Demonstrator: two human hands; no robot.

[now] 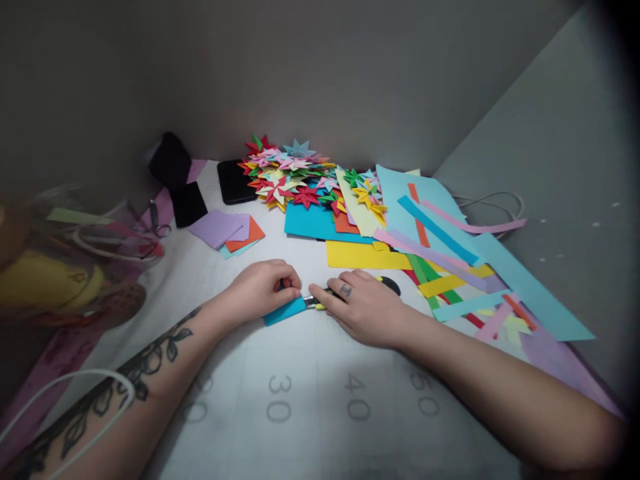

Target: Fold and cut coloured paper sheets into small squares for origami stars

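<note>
Your left hand (263, 288) is curled down over the small blue rectangle of paper (285, 311), fingertips pinning its upper edge flat to the white gridded cutting mat (300, 393) that covers the tabletop. Your right hand (363, 303) is closed around a yellow-and-black craft knife (320, 305), index finger stretched along its top, with the metal tip touching the paper's right end, at about 3 o'clock from the piece. The blue piece lies near the centre of the mat, just above the printed numbers. It looks feather-light and thin, so it will likely slide or curl if the pressure lifts; I would judge it best held from above with flat fingertips near the cut line but clear of the blade, not pinched by an edge, which would crease it. The mat looks smooth, so expect little friction under the paper. The knife handle looks slim and rigid; the grip sits well back from the tip. At 12 o'clock from your hands sits a heap of folded multicoloured paper stars (290, 175), at 2 o'clock a spread of coloured paper sheets and strips (440, 247), and at 11 o'clock a small stack of purple and orange paper squares (227, 230) beside a black phone (235, 181).
</note>
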